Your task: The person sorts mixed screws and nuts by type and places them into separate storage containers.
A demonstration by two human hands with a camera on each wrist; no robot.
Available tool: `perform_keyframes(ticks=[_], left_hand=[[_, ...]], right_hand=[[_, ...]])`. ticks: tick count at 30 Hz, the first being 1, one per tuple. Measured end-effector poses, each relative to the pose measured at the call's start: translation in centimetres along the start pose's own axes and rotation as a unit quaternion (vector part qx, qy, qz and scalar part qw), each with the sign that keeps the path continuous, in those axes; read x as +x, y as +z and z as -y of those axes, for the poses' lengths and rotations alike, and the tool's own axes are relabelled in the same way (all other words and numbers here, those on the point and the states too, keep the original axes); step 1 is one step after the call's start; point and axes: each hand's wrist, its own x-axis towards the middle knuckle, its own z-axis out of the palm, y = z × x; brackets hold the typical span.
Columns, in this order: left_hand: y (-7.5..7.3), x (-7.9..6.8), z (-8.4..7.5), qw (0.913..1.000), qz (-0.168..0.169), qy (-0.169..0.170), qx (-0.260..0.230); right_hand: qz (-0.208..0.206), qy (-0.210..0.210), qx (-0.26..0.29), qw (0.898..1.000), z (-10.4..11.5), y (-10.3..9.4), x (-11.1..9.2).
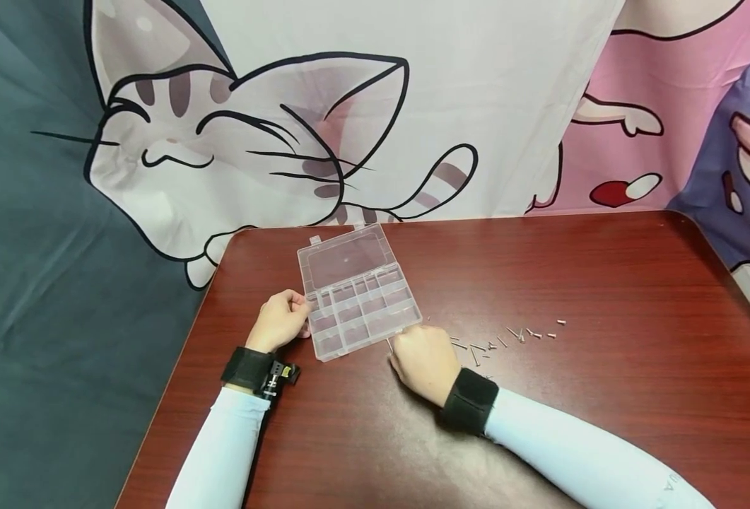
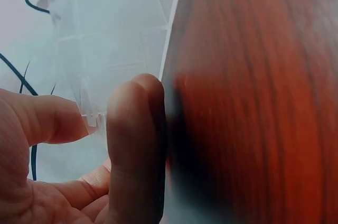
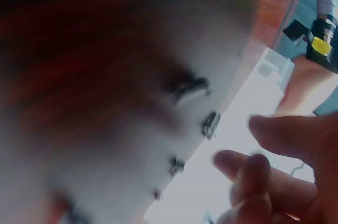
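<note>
A clear plastic compartment box [image 1: 365, 304] lies on the table with its lid [image 1: 348, 259] laid back behind it. At the box's left side, my left hand [image 1: 278, 319] pinches the edge between thumb and fingers, as the left wrist view shows up close. My right hand [image 1: 424, 362] is low over the table by the box's near right corner, fingers bent. In the right wrist view its thumb [image 3: 285, 137] and index finger [image 3: 232, 163] stand apart with nothing seen between them. Several small metal screws [image 1: 476, 347] are scattered right of this hand. A thin screw-like piece [image 1: 389, 345] shows at its fingertips.
The brown wooden table [image 1: 635, 396] runs back to a cloth [image 1: 508, 92] printed with a cartoon cat. More small screws [image 1: 532, 332] trail off to the right. The table's left edge is close to my left forearm [image 1: 218, 445].
</note>
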Motion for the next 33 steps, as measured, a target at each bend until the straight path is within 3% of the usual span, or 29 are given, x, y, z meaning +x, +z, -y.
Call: perform_keyframes(ticks=[10,19,26,33], left_hand=[[0.8,0.0,-0.4,0.9998,0.008,0.019,0.005],[1.2,0.0,-1.0,0.9991,0.031,0.027,0.009],[1.4,0.2,-1.4,0.9975,0.058,0.037,0.013],[2.2,0.2,-2.3,0.9949,0.084,0.053,0.017]], right_hand=[[0.025,-0.001,-0.039,0.999,1.6,1.0,1.6],[0.05,-0.016,-0.023,0.998,0.1,-0.1,0.2],[0.059,-0.048,0.054,0.996,-2.2,-1.7,-0.9],[0.039,-0.026,0.148,0.988,-6.4,-4.6,0.2]])
